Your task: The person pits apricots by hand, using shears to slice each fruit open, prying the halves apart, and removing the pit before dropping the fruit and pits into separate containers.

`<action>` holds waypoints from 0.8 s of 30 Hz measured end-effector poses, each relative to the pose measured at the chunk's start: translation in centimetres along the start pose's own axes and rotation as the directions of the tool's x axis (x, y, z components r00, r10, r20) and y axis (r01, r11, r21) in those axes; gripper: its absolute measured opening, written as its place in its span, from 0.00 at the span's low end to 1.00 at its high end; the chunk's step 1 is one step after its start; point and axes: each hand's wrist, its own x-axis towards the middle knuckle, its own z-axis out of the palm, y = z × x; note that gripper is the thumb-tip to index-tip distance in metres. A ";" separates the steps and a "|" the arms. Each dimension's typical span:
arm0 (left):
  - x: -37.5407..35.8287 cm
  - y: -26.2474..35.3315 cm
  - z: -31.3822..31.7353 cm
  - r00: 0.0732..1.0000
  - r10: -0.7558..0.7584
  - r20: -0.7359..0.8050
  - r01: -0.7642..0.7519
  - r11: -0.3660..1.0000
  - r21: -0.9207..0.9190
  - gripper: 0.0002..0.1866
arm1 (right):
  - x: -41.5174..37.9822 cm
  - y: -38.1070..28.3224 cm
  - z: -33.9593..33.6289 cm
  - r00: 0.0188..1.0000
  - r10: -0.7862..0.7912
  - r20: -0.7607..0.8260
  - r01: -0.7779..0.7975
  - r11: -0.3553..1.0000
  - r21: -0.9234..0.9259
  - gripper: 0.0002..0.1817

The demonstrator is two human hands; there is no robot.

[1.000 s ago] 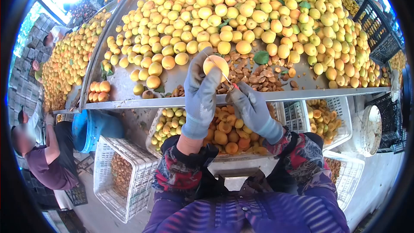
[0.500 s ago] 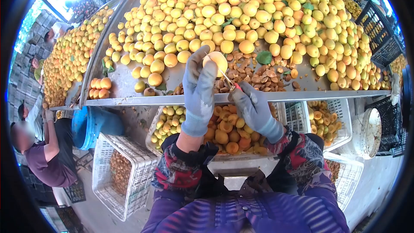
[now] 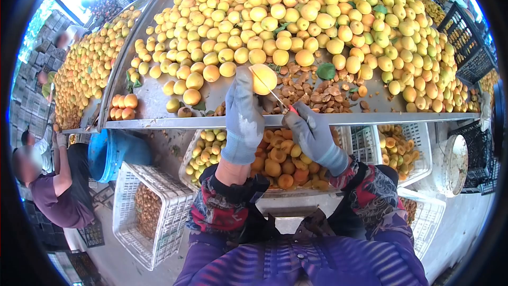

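My left hand (image 3: 243, 114), in a grey-blue glove, holds up a yellow apricot (image 3: 265, 79) above the table's front edge. My right hand (image 3: 311, 133), gloved too, grips a small knife (image 3: 279, 99) by its red handle. The thin blade reaches up to the left and lies against the apricot. Behind my hands, a heap of apricots (image 3: 296, 10) covers the metal table. Brown pits (image 3: 317, 94) lie scattered just beyond the knife, with a green leaf (image 3: 326, 71) among them. Below my hands, a crate holds apricot halves (image 3: 286, 164).
The table's metal rim (image 3: 190, 123) runs across in front of me. White crates (image 3: 177, 201) stand on the floor at both sides. A blue barrel (image 3: 119, 153) is at left, a white bucket (image 3: 455, 164) at right. A person in a purple shirt (image 3: 61, 201) sits at far left.
The apricot has turned in my left hand and sits slightly lower and more toward me. The left fingers have shifted around it. My right hand has barely moved.
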 end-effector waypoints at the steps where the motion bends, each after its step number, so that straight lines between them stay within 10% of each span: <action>1: -0.1 0.1 -0.1 0.996 -0.070 0.055 0.069 0.997 0.021 0.19 | 0.0 0.0 0.2 1.000 0.003 -0.026 -0.002 1.000 0.027 0.14; 7: 0.4 -0.5 2.3 0.985 0.104 -0.137 -0.121 0.985 -0.122 0.19 | 0.1 0.0 0.0 0.998 -0.016 -0.064 0.018 1.000 0.025 0.15; 24: -0.5 -0.8 1.8 0.999 0.042 -0.024 -0.042 0.999 -0.015 0.19 | -0.1 0.1 0.1 0.997 0.013 -0.076 -0.011 0.999 0.031 0.15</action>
